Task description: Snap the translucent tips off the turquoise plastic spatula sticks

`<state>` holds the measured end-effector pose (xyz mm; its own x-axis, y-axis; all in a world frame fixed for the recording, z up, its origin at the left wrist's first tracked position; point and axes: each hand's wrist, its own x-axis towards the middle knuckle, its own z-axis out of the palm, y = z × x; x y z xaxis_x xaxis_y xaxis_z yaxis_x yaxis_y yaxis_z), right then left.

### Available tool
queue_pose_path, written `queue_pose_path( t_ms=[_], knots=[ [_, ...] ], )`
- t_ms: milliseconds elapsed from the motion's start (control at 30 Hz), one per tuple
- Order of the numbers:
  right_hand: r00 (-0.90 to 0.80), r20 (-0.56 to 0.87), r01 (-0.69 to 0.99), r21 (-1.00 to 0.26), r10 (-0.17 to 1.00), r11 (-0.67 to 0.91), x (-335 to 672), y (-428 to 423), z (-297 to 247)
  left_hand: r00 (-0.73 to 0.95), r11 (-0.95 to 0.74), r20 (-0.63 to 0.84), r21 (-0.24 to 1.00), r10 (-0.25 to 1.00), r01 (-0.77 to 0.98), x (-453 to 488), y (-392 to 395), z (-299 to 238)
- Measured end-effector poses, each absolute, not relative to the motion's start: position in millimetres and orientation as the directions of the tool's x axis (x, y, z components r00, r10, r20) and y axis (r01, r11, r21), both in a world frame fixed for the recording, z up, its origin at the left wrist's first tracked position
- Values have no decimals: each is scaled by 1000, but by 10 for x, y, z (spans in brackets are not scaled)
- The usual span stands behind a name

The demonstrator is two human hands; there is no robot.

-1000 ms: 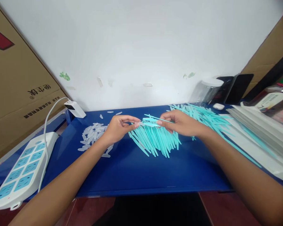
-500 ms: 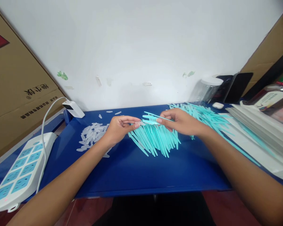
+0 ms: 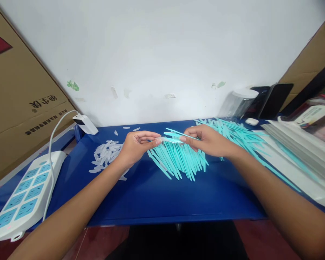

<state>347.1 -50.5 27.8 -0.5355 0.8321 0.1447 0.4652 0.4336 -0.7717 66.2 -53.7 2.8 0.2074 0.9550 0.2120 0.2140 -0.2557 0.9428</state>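
My left hand pinches a small translucent cap between thumb and fingers. Slim turquoise sticks, resembling eyebrow razors, are gripped in my right hand, their ends pointing left. The cap meets the end of one stick; whether it sits over the tip I cannot tell. Beneath both hands lies a fanned pile of turquoise sticks on the blue table. A heap of translucent caps is left of my left hand, partly hidden by it.
More turquoise sticks lie at the back right, beside a stack of white sleeves. A clear jar and a dark phone stand behind. At left are a power strip and a corded white adapter. A white wall bounds the back.
The cap in my left hand has turned and come more into line with the stick end. My right hand keeps its hold, almost still. The whole view has shifted slightly.
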Motion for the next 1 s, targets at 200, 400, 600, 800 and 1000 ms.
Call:
queue_pose_path(
  t_ms=[200,400,600,800,1000],
  knots=[
    [-503,158,474,-772,850,423,3502,-508,304,206,-268,223,936,953,227,647,-527,29],
    [-514,167,466,-769,841,438,3474,-520,301,190,-251,211,943,959,219,645,-522,17],
    [-524,175,475,-752,833,457,3481,-524,310,194,-235,195,950,961,206,651,-522,24],
    [-561,189,442,-755,806,485,3380,-583,271,253,-171,137,978,958,117,700,-574,-19],
    [-564,224,421,-751,795,509,3304,-605,217,249,-2,-19,996,968,85,773,-631,-25]
  ],
)
